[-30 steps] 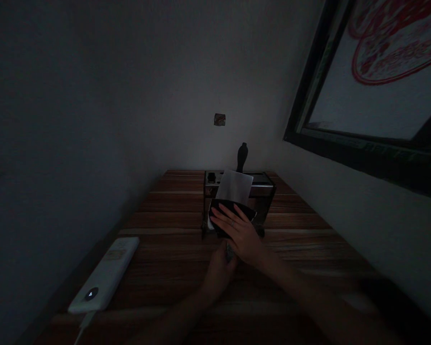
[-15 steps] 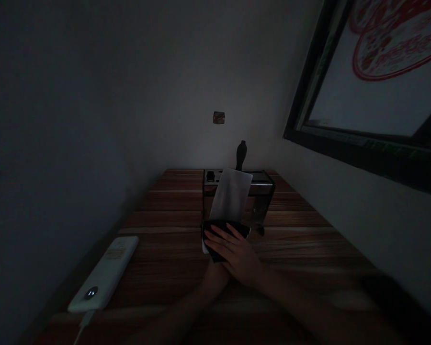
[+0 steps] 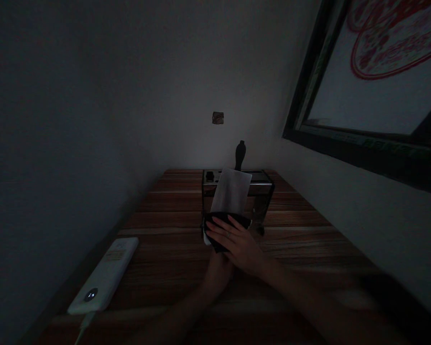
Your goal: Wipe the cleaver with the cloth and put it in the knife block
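Note:
The room is very dim. My right hand (image 3: 239, 242) lies with fingers stretched flat over a dark cloth-like thing (image 3: 219, 225) at the foot of a white blade-shaped sheet (image 3: 230, 191). The sheet leans up against a metal rack (image 3: 262, 184) that has a dark handle (image 3: 240, 154) sticking out of its top. My left hand (image 3: 219, 268) sits under the right wrist, mostly covered, so its fingers do not show.
A white power bank (image 3: 104, 275) with a cable lies at the left edge of the striped wooden tabletop (image 3: 165, 215). Bare walls close in behind and on the left. A dark-framed picture (image 3: 373, 72) hangs on the right wall.
My right hand and the dark thing slid toward me along the white sheet, then moved slightly back up toward the rack. The power bank stayed put.

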The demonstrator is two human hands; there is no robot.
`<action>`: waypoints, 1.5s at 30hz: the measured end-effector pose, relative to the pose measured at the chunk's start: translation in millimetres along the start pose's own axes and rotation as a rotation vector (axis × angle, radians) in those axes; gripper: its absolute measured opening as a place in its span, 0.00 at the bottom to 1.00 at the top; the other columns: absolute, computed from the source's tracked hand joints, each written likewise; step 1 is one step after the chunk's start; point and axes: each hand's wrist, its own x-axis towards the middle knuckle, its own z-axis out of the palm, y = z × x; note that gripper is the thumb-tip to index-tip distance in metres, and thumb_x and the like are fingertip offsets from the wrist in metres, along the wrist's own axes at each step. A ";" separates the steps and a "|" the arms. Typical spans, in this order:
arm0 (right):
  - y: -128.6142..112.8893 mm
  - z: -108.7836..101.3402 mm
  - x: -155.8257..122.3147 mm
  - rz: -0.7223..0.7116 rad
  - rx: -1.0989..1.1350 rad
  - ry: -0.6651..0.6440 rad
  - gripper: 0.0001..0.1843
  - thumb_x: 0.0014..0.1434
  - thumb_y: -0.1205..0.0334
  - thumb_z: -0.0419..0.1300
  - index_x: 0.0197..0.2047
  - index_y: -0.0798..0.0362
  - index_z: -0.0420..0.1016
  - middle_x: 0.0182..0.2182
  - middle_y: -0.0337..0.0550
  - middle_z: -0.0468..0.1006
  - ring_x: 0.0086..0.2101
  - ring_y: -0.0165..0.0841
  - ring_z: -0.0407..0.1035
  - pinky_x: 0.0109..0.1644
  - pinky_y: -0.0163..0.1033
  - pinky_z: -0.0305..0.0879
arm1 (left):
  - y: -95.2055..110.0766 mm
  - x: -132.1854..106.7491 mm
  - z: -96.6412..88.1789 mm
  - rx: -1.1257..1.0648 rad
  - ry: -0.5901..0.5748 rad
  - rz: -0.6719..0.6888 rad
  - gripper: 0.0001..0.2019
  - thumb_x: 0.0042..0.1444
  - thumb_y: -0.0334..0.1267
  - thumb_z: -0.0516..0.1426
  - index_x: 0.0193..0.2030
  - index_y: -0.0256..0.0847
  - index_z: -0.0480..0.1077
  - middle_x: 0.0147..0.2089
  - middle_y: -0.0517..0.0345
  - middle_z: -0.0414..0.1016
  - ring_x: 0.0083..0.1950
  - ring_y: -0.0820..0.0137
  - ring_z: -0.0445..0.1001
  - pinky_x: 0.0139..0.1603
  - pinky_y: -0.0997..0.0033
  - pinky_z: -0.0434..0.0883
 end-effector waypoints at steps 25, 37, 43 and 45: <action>57.2 -48.0 59.0 0.233 -0.045 0.342 0.26 0.58 0.72 0.47 0.60 0.50 0.55 0.60 0.40 0.57 0.62 0.31 0.42 0.64 0.52 0.38 | 9.5 -3.3 -7.1 -0.049 -0.120 -0.048 0.08 0.54 0.40 0.52 0.35 0.37 0.65 0.28 0.62 0.67 0.28 0.74 0.66 0.30 0.77 0.64; 47.9 -39.1 49.0 0.215 -0.017 0.314 0.25 0.58 0.71 0.47 0.59 0.53 0.56 0.60 0.42 0.57 0.62 0.32 0.41 0.64 0.52 0.36 | 4.0 -2.3 -6.0 -0.040 -0.138 -0.042 0.08 0.54 0.39 0.51 0.37 0.37 0.64 0.29 0.60 0.68 0.30 0.73 0.66 0.31 0.76 0.64; 28.0 -21.3 29.3 0.150 -0.010 0.225 0.28 0.55 0.74 0.47 0.60 0.55 0.56 0.61 0.43 0.56 0.62 0.33 0.41 0.64 0.54 0.38 | 11.5 -0.4 -4.9 -0.117 -0.147 0.008 0.11 0.54 0.35 0.51 0.44 0.36 0.65 0.40 0.52 0.73 0.40 0.69 0.70 0.42 0.72 0.66; 20.0 -15.3 22.5 0.130 -0.016 0.179 0.28 0.54 0.74 0.47 0.60 0.56 0.55 0.61 0.44 0.56 0.62 0.34 0.41 0.63 0.54 0.39 | 9.5 -0.5 -4.6 -0.127 -0.141 -0.007 0.10 0.52 0.34 0.52 0.42 0.35 0.66 0.40 0.51 0.73 0.40 0.67 0.70 0.42 0.70 0.67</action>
